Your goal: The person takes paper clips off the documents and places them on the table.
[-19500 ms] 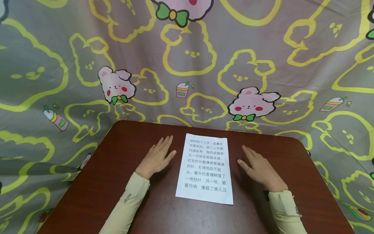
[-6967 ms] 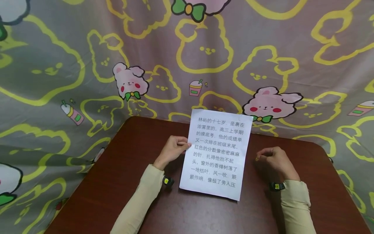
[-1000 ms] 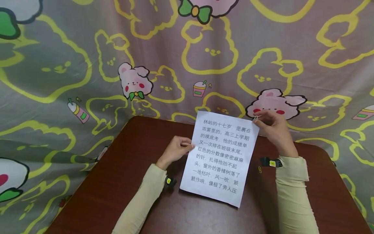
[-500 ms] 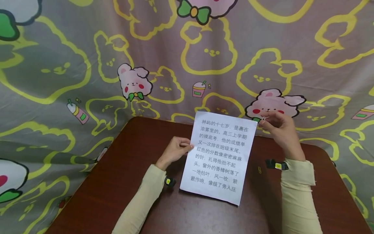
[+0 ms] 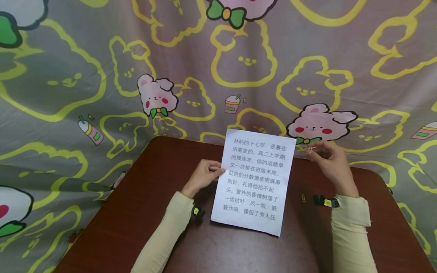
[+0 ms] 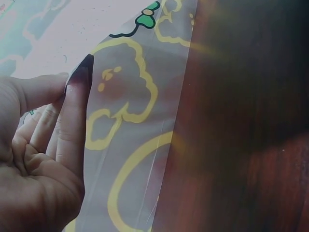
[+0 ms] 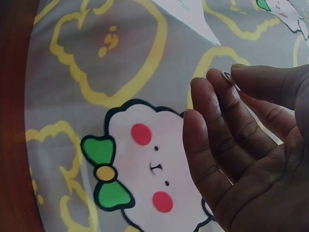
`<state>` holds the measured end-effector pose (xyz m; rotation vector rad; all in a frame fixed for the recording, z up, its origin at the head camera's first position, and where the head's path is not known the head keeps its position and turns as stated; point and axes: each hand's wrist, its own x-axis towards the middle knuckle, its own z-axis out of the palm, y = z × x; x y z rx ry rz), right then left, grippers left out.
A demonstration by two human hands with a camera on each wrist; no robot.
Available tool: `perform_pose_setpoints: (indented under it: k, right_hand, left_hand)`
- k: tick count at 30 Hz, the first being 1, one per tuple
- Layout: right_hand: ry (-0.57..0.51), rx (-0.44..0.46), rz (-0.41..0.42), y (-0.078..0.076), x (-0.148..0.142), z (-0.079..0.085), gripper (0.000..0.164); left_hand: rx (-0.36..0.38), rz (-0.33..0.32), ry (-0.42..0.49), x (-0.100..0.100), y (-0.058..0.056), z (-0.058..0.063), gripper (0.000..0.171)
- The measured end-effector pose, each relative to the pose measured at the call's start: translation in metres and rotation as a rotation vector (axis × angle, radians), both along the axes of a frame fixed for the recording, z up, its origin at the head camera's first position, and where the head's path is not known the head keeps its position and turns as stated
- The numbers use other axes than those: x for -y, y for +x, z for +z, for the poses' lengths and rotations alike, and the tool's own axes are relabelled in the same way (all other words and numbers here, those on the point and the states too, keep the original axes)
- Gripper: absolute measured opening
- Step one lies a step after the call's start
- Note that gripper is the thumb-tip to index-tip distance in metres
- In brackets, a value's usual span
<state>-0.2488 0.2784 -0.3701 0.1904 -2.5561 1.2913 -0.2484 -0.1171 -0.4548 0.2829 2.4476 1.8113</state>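
Observation:
A white sheet of paper (image 5: 254, 182) printed with large Chinese characters stands tilted up above the table. My left hand (image 5: 203, 176) pinches its left edge between thumb and fingers; in the left wrist view the thumb lies on the paper (image 6: 63, 34). Just right of the sheet's top right corner, and apart from it, my right hand (image 5: 329, 161) holds a small white paper clip (image 5: 310, 149) between thumb and index finger. The right wrist view shows the clip (image 7: 231, 79) at the fingertips, partly hidden. A yellow paper clip (image 5: 303, 198) lies on the table below the right hand.
The dark brown table (image 5: 146, 212) has rounded far corners. A grey curtain (image 5: 191, 57) with yellow outlines and rabbit faces hangs behind it and along both sides. Both wrists wear black straps with small devices.
The yellow clip, held by the right hand earlier, lies on the table. Over the last second the right hand drew the white clip off the sheet's top right corner, then moved right and down.

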Motion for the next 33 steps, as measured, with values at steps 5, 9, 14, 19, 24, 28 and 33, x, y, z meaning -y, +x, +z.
perform_pose_setpoints:
  k: [5, 9, 14, 19, 24, 28, 33]
  right_hand:
    - [-0.003, -0.026, 0.035, 0.005, -0.005, -0.012, 0.022]
    - [0.009, -0.016, 0.050, 0.010, -0.011, -0.023, 0.022]
    - [0.074, 0.035, 0.045, 0.014, -0.017, -0.038, 0.021]
    - [0.136, 0.076, 0.032, 0.018, -0.017, -0.047, 0.021]
    - [0.174, 0.116, 0.036, 0.021, -0.017, -0.053, 0.022]
    - [0.184, 0.138, 0.055, 0.021, -0.017, -0.056, 0.022]
    - [0.203, 0.151, 0.076, 0.019, -0.017, -0.060, 0.020]
  left_hand:
    - [0.018, -0.016, 0.011, 0.000, -0.002, -0.002, 0.020]
    - [0.016, -0.019, 0.009, 0.001, -0.003, -0.005, 0.019]
    - [0.022, -0.005, 0.004, 0.002, -0.004, -0.007, 0.019]
    - [0.042, 0.003, -0.001, 0.002, -0.007, -0.014, 0.020]
    - [0.049, -0.003, -0.006, 0.003, -0.007, -0.018, 0.019]
    - [0.059, -0.002, 0.002, 0.003, -0.007, -0.018, 0.020]
    - [0.071, 0.001, 0.005, 0.002, -0.008, -0.018, 0.020]
